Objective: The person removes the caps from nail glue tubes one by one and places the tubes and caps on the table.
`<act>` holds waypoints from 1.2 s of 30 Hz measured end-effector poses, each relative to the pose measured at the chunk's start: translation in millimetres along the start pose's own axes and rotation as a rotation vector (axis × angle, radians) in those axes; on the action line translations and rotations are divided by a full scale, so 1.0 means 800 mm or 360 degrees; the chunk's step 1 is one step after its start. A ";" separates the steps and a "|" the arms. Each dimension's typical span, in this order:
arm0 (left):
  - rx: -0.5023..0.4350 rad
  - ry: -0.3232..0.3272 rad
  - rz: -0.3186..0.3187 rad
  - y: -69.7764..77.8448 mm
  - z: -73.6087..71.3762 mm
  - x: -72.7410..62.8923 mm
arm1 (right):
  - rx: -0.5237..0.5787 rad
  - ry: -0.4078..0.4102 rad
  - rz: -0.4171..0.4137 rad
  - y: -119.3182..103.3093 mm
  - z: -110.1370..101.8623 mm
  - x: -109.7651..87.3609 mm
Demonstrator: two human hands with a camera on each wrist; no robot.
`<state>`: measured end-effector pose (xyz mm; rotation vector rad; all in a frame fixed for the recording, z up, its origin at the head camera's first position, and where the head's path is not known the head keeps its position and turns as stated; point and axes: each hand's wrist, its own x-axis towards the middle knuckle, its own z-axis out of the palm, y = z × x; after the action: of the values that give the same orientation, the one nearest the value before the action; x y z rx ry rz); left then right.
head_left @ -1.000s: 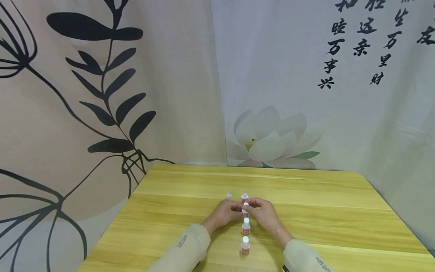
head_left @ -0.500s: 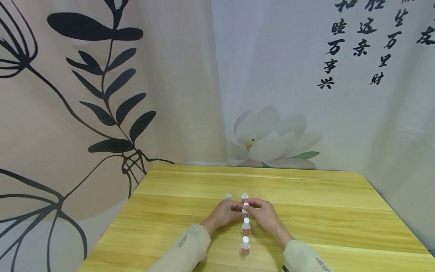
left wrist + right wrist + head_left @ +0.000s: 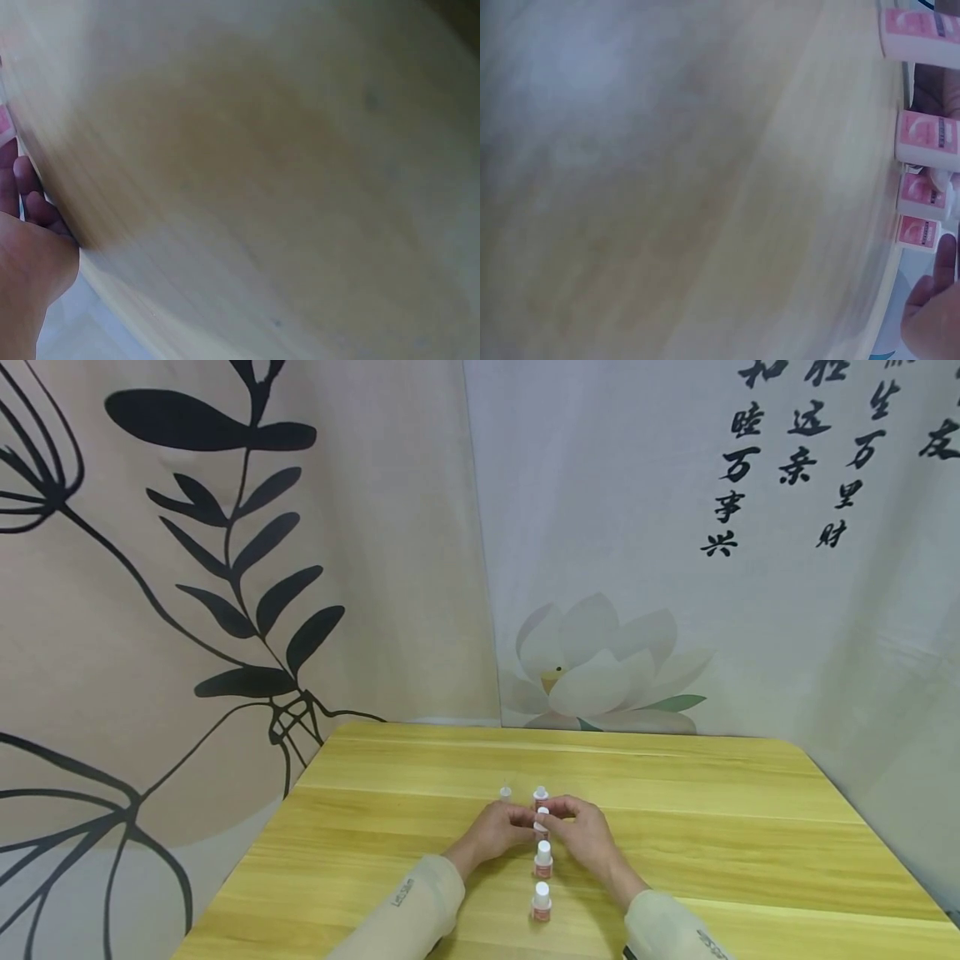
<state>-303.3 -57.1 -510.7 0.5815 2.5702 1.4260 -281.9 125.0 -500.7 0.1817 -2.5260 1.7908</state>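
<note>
Small white-capped bottles with pink labels stand upright in a line running away from me on the table. Both my hands meet at one bottle in that line. From its left side my left hand grips it with thumb and fingers. My right hand pinches at its cap from the right, with thumb and forefinger partly covering it. Just behind is another bottle; nearer to me stand a bottle and a front bottle. Pink labels show sideways in the right wrist view.
A small white-topped item with a thin tip stands behind my left hand, its lower part hidden. The wooden table reaches back to a printed curtain with plant drawings and a lotus.
</note>
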 end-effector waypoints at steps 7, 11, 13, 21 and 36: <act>-0.0013 -0.0006 0.0003 -0.001 0.000 0.000 | 0.0032 -0.0010 -0.0007 -0.002 0.001 -0.001; -0.0047 -0.0005 0.0018 0.000 0.000 -0.001 | 0.0056 -0.0031 -0.0017 -0.002 0.001 -0.001; -0.0063 -0.0003 0.0018 0.000 -0.001 -0.001 | 0.0066 -0.0041 -0.0016 -0.001 0.001 -0.001; -0.0063 -0.0023 0.0067 0.001 -0.002 -0.002 | 0.0035 -0.0033 0.0000 0.001 0.001 -0.003; -0.0038 -0.0019 0.0040 -0.002 -0.001 0.000 | 0.0010 -0.0031 -0.0049 0.001 0.002 -0.001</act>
<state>-304.2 -58.5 -511.1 0.6190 2.5421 1.4543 -280.9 124.0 -502.0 0.2382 -2.5161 1.7949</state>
